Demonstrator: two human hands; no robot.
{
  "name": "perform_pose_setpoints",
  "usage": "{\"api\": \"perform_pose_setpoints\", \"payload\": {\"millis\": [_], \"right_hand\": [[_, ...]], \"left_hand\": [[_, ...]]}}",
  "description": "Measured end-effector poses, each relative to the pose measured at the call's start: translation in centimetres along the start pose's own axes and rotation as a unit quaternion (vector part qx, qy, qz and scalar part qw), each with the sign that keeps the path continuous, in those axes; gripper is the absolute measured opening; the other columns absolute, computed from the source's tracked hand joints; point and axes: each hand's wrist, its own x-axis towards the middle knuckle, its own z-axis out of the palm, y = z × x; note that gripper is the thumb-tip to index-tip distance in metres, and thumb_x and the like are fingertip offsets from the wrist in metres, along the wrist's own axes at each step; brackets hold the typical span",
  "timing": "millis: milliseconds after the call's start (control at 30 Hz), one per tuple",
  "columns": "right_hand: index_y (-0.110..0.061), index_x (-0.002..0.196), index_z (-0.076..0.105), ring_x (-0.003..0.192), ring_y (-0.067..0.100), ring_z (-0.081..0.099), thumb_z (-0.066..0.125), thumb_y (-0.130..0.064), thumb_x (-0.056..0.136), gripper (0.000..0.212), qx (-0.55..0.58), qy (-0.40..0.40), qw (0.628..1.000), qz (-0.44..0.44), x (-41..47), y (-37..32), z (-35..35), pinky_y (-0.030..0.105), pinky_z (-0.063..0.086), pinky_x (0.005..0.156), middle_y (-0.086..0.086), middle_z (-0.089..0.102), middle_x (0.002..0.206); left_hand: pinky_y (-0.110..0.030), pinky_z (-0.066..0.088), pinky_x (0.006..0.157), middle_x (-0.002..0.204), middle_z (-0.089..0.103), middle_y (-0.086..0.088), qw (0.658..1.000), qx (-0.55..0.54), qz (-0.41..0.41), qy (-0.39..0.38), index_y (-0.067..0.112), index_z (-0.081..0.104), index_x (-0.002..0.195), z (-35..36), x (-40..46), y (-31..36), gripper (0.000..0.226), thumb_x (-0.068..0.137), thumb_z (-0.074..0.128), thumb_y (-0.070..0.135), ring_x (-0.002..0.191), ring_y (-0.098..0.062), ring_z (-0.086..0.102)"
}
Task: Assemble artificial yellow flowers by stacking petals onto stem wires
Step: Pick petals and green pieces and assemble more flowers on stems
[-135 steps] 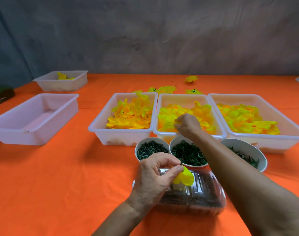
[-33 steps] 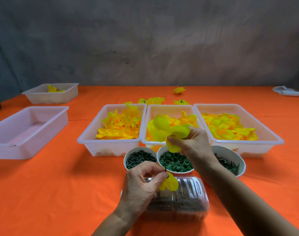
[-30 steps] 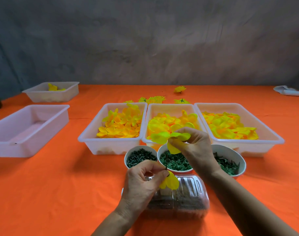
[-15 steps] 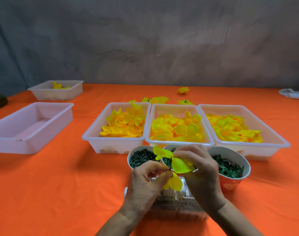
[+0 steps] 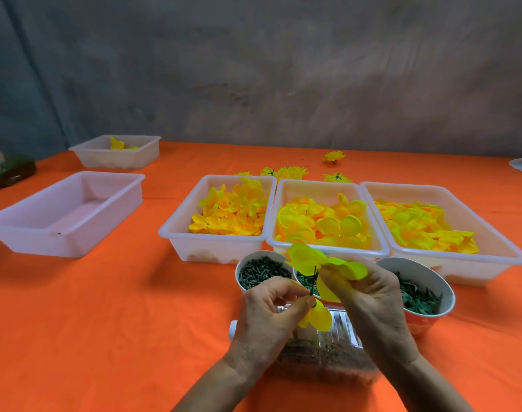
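My left hand (image 5: 268, 316) pinches a thin dark stem wire (image 5: 313, 281) that carries a small yellow petal layer (image 5: 317, 318) just below my fingertips. My right hand (image 5: 369, 304) pinches a larger lime-yellow petal piece (image 5: 307, 258) and holds it over the wire's upper end, which pokes through or lies right against it. Both hands hover above a clear plastic box (image 5: 325, 355) near the front of the table. The middle tray (image 5: 328, 248) behind them holds several similar petals.
Three white trays of yellow petals stand side by side: left (image 5: 221, 248), middle, right (image 5: 450, 257). Three cups of green parts (image 5: 264, 273) (image 5: 305, 282) (image 5: 417, 295) sit before them. An empty tray (image 5: 66, 209) and a small far tray (image 5: 117, 153) are at the left. Finished flowers (image 5: 285, 172) lie behind.
My right hand took a petal piece from the middle tray and brought it down and toward me, onto the stem wire in my left hand. My left hand stayed in place.
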Motion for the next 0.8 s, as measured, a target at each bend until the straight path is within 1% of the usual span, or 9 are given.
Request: {"api": "perform_pose_setpoints", "payload": {"millis": [133,200,267,333,433,567,667,733,800], "right_hand": [[-0.005,0.084,0.074,0.081,0.035,0.066,0.068,-0.012,0.074,0.013,0.024,-0.021,0.998,0.053,0.0,0.0,0.1,0.044,0.053,0.072,0.023,0.07,0.089],[-0.006,0.085,0.074,0.08,0.033,0.067,0.068,-0.015,0.073,0.017,0.038,-0.036,0.996,0.071,0.0,-0.3,0.3,0.044,0.054,0.072,0.021,0.071,0.088],[-0.011,0.086,0.075,0.077,0.025,0.067,0.067,-0.017,0.073,0.017,0.04,-0.042,0.995,0.086,-0.1,-0.4,0.3,0.038,0.055,0.071,0.016,0.073,0.085],[-0.012,0.088,0.076,0.079,0.024,0.068,0.066,-0.018,0.074,0.017,0.041,-0.047,0.993,0.098,-0.1,-0.6,0.3,0.04,0.055,0.073,0.014,0.074,0.086],[-0.011,0.09,0.075,0.083,0.028,0.069,0.065,-0.016,0.077,0.018,0.049,-0.059,0.992,0.099,-0.1,-0.9,0.2,0.042,0.057,0.075,0.014,0.074,0.088],[-0.006,0.086,0.074,0.085,0.041,0.065,0.067,-0.016,0.076,0.016,0.021,-0.05,0.997,0.06,-0.2,-1.1,0.1,0.054,0.052,0.078,0.019,0.071,0.087],[-0.015,0.083,0.074,0.083,0.027,0.065,0.068,-0.018,0.076,0.01,-0.059,-0.053,0.997,-0.016,0.1,-1.2,0.0,0.04,0.052,0.076,0.005,0.072,0.081],[-0.023,0.084,0.075,0.083,0.017,0.065,0.072,-0.018,0.078,0.008,-0.093,-0.06,0.993,-0.049,0.2,-1.3,0.0,0.026,0.049,0.074,-0.003,0.072,0.082],[-0.024,0.083,0.076,0.084,0.011,0.065,0.071,-0.016,0.077,0.011,-0.135,-0.066,0.985,-0.087,0.4,-1.4,-0.1,0.019,0.048,0.073,-0.008,0.071,0.084]], "left_hand": [[-0.023,0.047,0.065,0.074,0.069,0.002,1.0,-0.018,0.001,0.0,0.023,0.071,0.066,0.1,0.0,0.2,0.008,0.069,0.075,0.017,0.066,-0.004,0.059],[-0.023,0.047,0.066,0.074,0.069,0.003,1.0,-0.023,0.002,0.002,0.021,0.071,0.065,0.2,0.0,0.3,0.002,0.067,0.072,0.021,0.067,-0.004,0.06],[-0.022,0.047,0.067,0.075,0.07,0.001,1.0,-0.021,0.007,-0.003,0.018,0.072,0.066,0.1,0.0,0.2,0.005,0.067,0.071,0.022,0.068,-0.004,0.06],[-0.022,0.047,0.067,0.075,0.07,0.001,1.0,-0.015,0.01,-0.006,0.018,0.072,0.066,0.0,0.0,0.2,0.005,0.068,0.072,0.023,0.068,-0.004,0.06],[-0.022,0.047,0.066,0.072,0.069,0.006,1.0,-0.01,0.003,0.001,0.027,0.071,0.063,0.0,0.0,0.2,0.006,0.067,0.073,0.024,0.068,-0.003,0.06],[-0.02,0.045,0.064,0.073,0.069,0.007,1.0,-0.004,-0.009,0.002,0.031,0.071,0.063,0.0,0.0,0.1,0.015,0.069,0.077,0.019,0.064,0.0,0.058],[-0.023,0.048,0.065,0.075,0.07,0.008,1.0,0.008,-0.01,0.005,0.035,0.072,0.065,0.0,0.0,-0.1,0.029,0.073,0.078,0.008,0.064,0.0,0.059],[-0.021,0.048,0.065,0.076,0.07,0.008,1.0,0.019,-0.005,0.011,0.033,0.071,0.064,0.0,0.0,0.0,0.029,0.073,0.078,0.006,0.066,0.0,0.06],[-0.021,0.048,0.066,0.076,0.07,0.007,0.999,0.03,0.004,0.015,0.031,0.071,0.063,0.0,0.0,0.0,0.028,0.072,0.079,0.005,0.068,-0.002,0.061]]}}
